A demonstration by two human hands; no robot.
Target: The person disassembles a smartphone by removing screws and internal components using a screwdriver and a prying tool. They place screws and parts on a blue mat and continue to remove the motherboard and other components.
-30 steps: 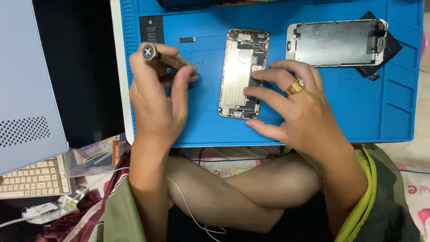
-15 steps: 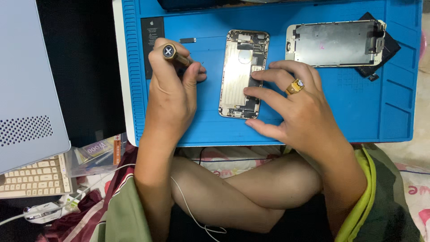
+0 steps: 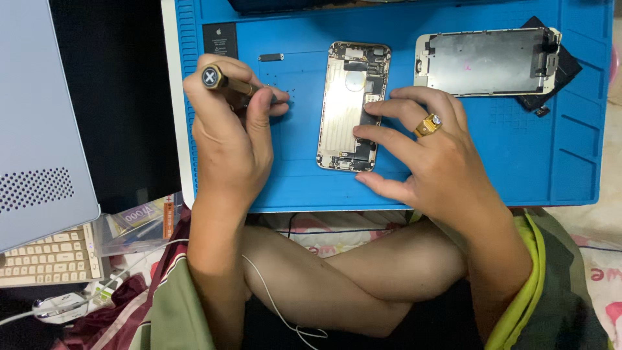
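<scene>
An opened phone body (image 3: 346,107) lies face up in the middle of a blue work mat (image 3: 453,175). My right hand (image 3: 421,149), with a gold ring, rests its fingertips on the phone's right edge and lower part. My left hand (image 3: 230,129) holds a gold-handled screwdriver (image 3: 223,79), its tip pointing down at the mat left of the phone. A small dark flat part (image 3: 271,57) lies on the mat above that hand.
The detached phone screen (image 3: 486,61) lies face down at the mat's upper right over a black part (image 3: 557,71). A grey device (image 3: 39,129), a keyboard (image 3: 45,259) and a clear plastic box (image 3: 136,223) sit at the left. My crossed legs are below the mat.
My left hand with the screwdriver shifted right toward the phone, then settled with the tip down on the mat. My right hand stayed on the phone.
</scene>
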